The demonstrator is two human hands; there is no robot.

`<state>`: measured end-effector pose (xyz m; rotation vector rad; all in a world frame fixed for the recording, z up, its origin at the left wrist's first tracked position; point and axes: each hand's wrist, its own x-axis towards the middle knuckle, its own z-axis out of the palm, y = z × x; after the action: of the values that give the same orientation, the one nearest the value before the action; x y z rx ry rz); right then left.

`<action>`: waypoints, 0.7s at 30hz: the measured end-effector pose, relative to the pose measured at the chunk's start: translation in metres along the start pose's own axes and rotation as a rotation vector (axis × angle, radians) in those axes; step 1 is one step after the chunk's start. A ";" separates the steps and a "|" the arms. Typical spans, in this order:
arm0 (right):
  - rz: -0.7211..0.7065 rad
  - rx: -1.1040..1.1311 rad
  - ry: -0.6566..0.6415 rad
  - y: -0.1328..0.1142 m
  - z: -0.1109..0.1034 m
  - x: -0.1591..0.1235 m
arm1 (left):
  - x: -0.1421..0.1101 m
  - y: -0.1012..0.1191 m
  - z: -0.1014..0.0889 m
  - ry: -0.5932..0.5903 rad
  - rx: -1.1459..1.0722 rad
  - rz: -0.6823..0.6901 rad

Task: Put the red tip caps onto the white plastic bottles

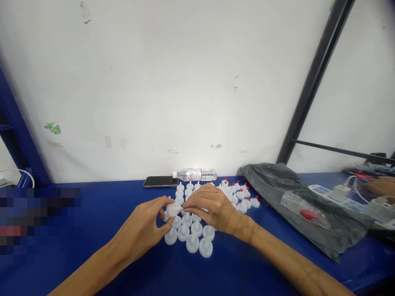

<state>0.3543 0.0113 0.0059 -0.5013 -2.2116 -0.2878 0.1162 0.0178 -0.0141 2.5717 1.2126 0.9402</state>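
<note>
A white translucent nozzle cap is pinched between the thumb and fingers of my left hand, its spout pointing right. My right hand has its fingertips pressed together at the spout, around what looks like a small red tip cap, mostly covered by the fingers. Below and around both hands, several white nozzle caps stand upright with bare spouts. Right of my right hand, a group of nozzle caps with red tips stands on the blue table.
Behind the caps, a clear plastic bottle lies on its side near a dark phone. To the right, a grey plastic bag carries a clear bag with red pieces. Beyond it are a power strip and another person's hand.
</note>
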 end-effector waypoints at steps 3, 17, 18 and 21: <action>-0.001 -0.006 0.003 -0.003 0.004 -0.001 | -0.002 0.000 0.000 0.015 -0.020 0.019; 0.050 0.046 0.136 -0.013 0.005 0.002 | 0.003 0.020 -0.011 -0.166 -0.842 -0.216; 0.040 0.052 0.137 -0.013 0.005 0.002 | 0.003 0.022 -0.011 -0.178 -0.886 -0.235; 0.008 0.060 0.136 -0.015 0.007 0.001 | 0.000 0.026 -0.009 -0.203 -0.965 -0.287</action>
<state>0.3418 0.0005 0.0017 -0.4450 -2.0796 -0.2430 0.1279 -0.0004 0.0026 1.6324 0.7545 0.8694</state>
